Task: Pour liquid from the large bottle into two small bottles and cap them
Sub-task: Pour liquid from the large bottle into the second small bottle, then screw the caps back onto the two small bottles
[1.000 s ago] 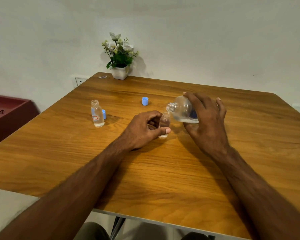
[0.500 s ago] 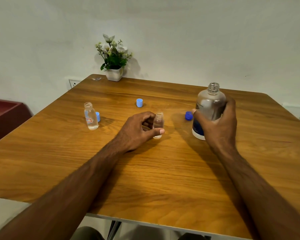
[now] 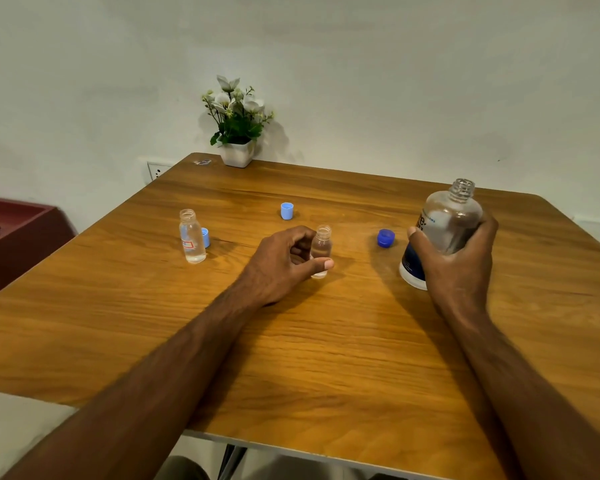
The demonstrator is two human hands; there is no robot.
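My right hand [image 3: 459,263] grips the large clear bottle [image 3: 447,221], uncapped and nearly upright at the right of the wooden table [image 3: 326,341]. At the table's middle, my left hand [image 3: 281,263] holds a small uncapped bottle [image 3: 321,245] with clear liquid in it. A second small bottle [image 3: 191,237], also open and holding liquid, stands at the left with a light blue cap [image 3: 205,237] right behind it. Another light blue cap [image 3: 287,211] lies farther back. The large bottle's dark blue cap [image 3: 386,238] lies between my hands.
A white pot with flowers [image 3: 237,133] stands at the table's back edge against the wall. A dark red cabinet [image 3: 11,233] is left of the table. A wall socket [image 3: 157,170] shows behind the back left corner.
My right hand has swung the large bottle from tilted over the small bottle back to upright and moved it right. My left hand has kept its hold on the small bottle.
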